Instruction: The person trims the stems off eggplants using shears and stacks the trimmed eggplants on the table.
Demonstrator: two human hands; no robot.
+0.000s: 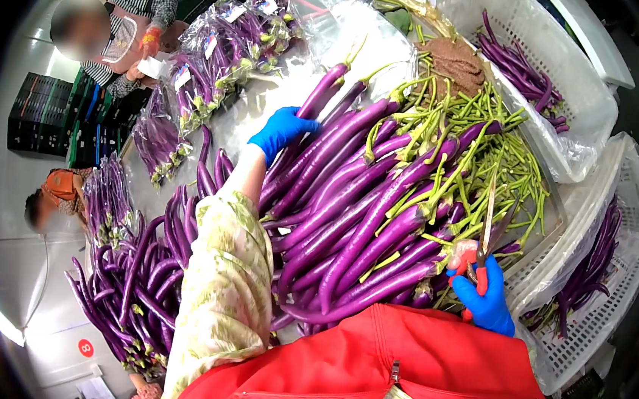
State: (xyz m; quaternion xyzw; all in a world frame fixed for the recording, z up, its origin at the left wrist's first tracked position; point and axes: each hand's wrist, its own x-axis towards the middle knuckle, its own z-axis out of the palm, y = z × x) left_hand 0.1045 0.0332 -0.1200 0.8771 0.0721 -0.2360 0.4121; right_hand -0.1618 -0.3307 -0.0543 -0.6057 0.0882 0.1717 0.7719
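My left hand (283, 133), in a blue glove, is closed around a long purple eggplant (321, 92) whose stem end points away from me. A second eggplant stem end lies just beside it. My right hand (488, 299), also gloved in blue, grips a pair of scissors (488, 214) by the red handles, with the blades pointing up and away. Under and between both hands spreads a pile of long eggplants (365, 203). Many green cut stems (516, 163) cover the pile's right side; some eggplants there are partly hidden by them.
Bagged eggplants (241, 48) line the table's far left, with a loose heap (148, 291) nearer me. White crates (592, 124) holding eggplants stand on the right. A brown cloth (453, 65) lies by the stems. Across the table, a person (125, 34) handles bags; dark crates (38, 114) are stacked behind.
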